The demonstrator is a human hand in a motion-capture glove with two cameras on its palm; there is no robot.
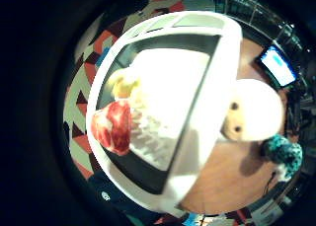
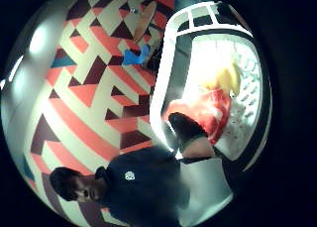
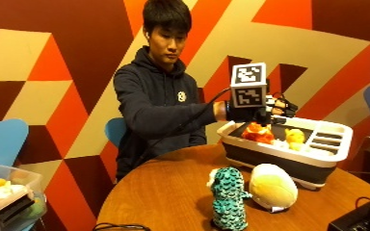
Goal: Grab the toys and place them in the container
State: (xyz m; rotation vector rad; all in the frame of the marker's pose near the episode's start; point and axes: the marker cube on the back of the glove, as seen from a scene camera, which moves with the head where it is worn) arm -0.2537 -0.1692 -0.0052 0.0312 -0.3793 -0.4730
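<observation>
The gloved right hand [image 3: 262,111] hangs over the white container [image 3: 329,159] at the table's [image 3: 165,192] far edge, its fingers [image 2: 184,125] curled down onto a red-and-white plush toy [image 3: 258,133] and pinching its top, just inside the rim. A soft yellow toy [image 3: 295,137] lies beside it inside. On the round wooden table, well apart from the fingers, stand a fuzzy teal owl [image 3: 227,198] and a smooth, egg-shaped cream plush [image 3: 273,186].

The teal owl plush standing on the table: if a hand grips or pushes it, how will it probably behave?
The teal owl plush looks furry and stuffed, so it would probably squash under the fingers and feel light. It stands tall and upright on the round wooden table, so a push may well tip it, perhaps against the cream egg-shaped plush beside it.
</observation>
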